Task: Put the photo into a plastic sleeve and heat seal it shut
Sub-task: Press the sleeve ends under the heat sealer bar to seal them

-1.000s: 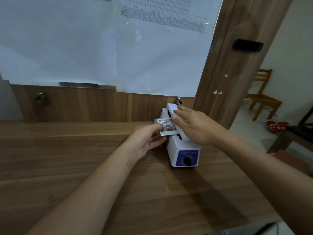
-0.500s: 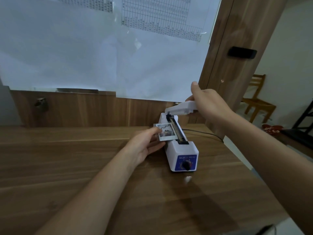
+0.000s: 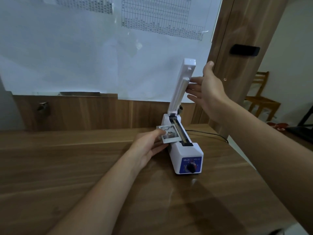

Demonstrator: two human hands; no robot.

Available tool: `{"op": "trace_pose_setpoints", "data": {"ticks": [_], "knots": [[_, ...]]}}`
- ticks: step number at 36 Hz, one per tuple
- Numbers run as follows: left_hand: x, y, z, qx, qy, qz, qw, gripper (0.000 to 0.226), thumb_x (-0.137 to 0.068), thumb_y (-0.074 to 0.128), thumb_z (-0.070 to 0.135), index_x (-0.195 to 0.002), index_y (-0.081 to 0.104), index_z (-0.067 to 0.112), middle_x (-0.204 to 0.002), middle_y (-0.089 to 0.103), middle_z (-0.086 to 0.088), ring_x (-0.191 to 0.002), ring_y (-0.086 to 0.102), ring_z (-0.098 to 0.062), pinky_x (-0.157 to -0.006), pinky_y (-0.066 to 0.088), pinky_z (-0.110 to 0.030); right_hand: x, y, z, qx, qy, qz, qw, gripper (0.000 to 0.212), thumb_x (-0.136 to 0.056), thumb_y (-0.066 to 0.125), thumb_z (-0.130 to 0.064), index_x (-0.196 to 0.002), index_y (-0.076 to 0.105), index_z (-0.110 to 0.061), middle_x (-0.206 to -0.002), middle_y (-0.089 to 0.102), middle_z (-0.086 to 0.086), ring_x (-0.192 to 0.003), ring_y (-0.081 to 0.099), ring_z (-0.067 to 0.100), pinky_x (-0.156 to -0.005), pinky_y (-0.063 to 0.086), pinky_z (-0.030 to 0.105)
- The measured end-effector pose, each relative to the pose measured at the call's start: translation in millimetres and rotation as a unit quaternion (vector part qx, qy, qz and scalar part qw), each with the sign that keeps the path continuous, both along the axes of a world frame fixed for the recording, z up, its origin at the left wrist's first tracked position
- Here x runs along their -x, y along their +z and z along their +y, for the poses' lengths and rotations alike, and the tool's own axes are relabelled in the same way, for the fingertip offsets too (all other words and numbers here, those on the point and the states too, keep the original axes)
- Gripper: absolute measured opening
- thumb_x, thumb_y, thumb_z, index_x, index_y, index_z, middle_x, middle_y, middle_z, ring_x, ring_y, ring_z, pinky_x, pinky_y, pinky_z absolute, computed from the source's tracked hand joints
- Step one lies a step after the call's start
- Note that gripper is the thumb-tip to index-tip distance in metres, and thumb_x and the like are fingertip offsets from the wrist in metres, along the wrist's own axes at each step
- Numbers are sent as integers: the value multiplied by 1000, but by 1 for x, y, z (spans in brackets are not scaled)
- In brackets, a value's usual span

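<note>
A white heat sealer (image 3: 188, 155) with a blue front panel and black knob stands on the wooden table (image 3: 67, 167). Its lid arm (image 3: 182, 85) is raised almost upright, baring the sealing strip. My left hand (image 3: 149, 148) pinches the sleeved photo (image 3: 169, 135), whose right edge lies against the strip. My right hand (image 3: 206, 89) is spread beside the raised arm, fingertips touching its right edge without gripping it.
A large white paper sheet (image 3: 101, 48) covers the wall behind the table. The sealer's black cable (image 3: 211, 134) runs off to the right. A wooden door frame (image 3: 237, 65) and a wooden chair (image 3: 262, 99) stand at the right, past the table edge.
The sealer's arm went from pressed down to nearly upright. My right hand lifted it and then opened beside it. My left hand kept hold of the sleeved photo at the strip.
</note>
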State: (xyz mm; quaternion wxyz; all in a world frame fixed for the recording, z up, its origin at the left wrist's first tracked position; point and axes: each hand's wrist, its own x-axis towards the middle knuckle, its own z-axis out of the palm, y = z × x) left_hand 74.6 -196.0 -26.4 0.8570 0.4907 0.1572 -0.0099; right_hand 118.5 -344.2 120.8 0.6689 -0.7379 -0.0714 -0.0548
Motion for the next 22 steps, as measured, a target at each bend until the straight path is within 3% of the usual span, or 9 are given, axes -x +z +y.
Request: {"op": "trace_pose_setpoints", "data": {"ticks": [4,9,13,17,20,22], "knots": [[0,0,-1,9,1,0,1000,20,-89,74,4,-109,72,3,-98,80,-16,-89,77,-23,-59,62,-27,-6,-3,0,-9,21,0,1000,79,-104,21,-65,-138,59,-4,-130,69,13,-121,65,24,-114,44,46],[0,-1,0,9,-5,-3,1000,19,-89,75,5,-108,73,4,-90,83,-12,-90,78,-22,-60,62,-27,-11,-8,-1,1,25,-10,1000,77,-105,22,-62,-148,51,-4,-146,61,14,-132,59,26,-117,42,48],[1,0,0,-2,-10,-8,1000,20,-90,75,7,-109,73,7,-100,82,-13,-95,76,-21,-61,62,-25,-16,-19,-5,33,-27,-18,999,62,-108,30,-53,-134,62,-7,-131,69,9,-119,66,23,-107,51,43],[2,1,-2,-19,-6,-13,1000,17,-89,76,9,-106,74,11,-103,80,-11,-98,75,-21,-62,62,-26,-25,-41,-15,161,-16,-47,986,23,-105,55,-23,-109,74,-10,-99,76,5,-95,73,20,-86,62,35],[1,1,-2,-27,-3,-18,999,13,-89,76,11,-102,76,12,-95,82,-7,-95,76,-20,-63,62,-26,-31,-58,-17,330,51,-105,937,21,-105,57,-25,-109,76,-16,-94,75,-3,-85,70,19,-69,60,32],[1,0,-2,-32,-4,-23,999,10,-89,76,11,-99,77,14,-88,83,-4,-92,75,-19,-62,61,-26,-37,-65,-15,407,90,-134,899,26,-106,55,-26,-117,75,-15,-101,74,-3,-82,64,9,-65,48,21]]}}
